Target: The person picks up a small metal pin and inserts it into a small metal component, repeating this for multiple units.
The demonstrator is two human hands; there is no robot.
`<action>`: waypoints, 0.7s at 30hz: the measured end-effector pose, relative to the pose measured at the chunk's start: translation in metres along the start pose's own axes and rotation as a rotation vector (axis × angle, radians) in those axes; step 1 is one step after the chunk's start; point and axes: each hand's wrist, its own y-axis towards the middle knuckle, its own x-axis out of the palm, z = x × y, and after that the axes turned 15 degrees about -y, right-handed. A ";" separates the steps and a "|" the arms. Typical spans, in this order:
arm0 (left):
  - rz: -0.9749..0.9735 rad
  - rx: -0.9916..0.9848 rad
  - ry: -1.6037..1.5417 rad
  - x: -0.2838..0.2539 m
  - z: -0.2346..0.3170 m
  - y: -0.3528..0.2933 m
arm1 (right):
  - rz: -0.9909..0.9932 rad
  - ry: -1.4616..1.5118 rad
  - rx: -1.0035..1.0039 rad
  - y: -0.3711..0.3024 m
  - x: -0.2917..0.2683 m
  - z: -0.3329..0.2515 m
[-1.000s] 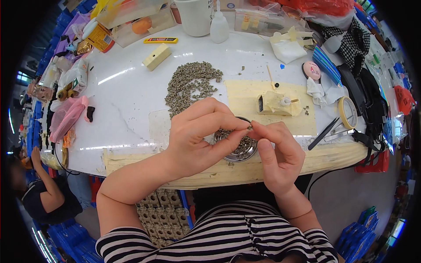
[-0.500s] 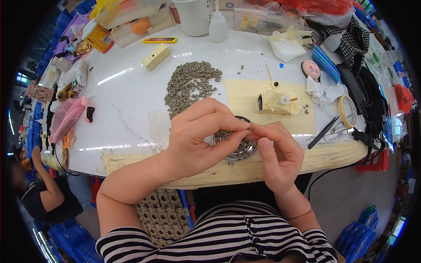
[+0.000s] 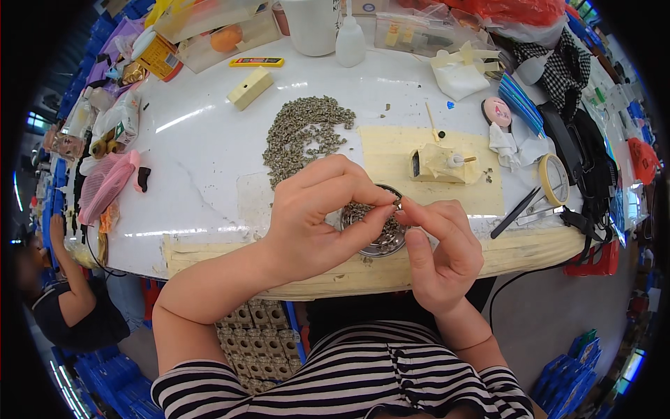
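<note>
Thumb and forefinger of my left hand [image 3: 314, 209] are pinched on a small metal part [image 3: 398, 202], mostly hidden by the fingertips. My right hand [image 3: 447, 255] has its forefinger tip against that part, while its thumb stands apart and the other fingers curl loosely. Just below both hands is a round metal dish [image 3: 403, 244] holding many similar small parts, partly covered by my left hand. Beyond my left hand, a large loose pile of small grey metal parts [image 3: 300, 129] lies on the white table [image 3: 195, 174].
A tape-wrapped block [image 3: 440, 164] with a small post sits on yellow masking tape. Tweezers [image 3: 515, 213] and a tape roll [image 3: 553, 179] lie at the right. A cream block [image 3: 250, 89], white squeeze bottle [image 3: 350, 43] and bucket [image 3: 310, 24] stand farther back. Another person [image 3: 73, 300] is at far left.
My right thumb has moved slightly down, away from the forefinger, and the right fingers have opened a little. My left hand keeps its pinch almost unmoved.
</note>
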 end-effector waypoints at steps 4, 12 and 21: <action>-0.009 0.038 -0.006 -0.001 0.001 0.001 | -0.017 0.034 0.033 -0.001 0.001 0.001; -0.068 0.085 -0.007 0.000 0.000 -0.001 | -0.075 0.127 0.097 -0.002 0.002 0.003; -0.033 0.044 0.039 0.002 -0.001 0.000 | -0.009 0.026 -0.035 0.000 -0.002 0.001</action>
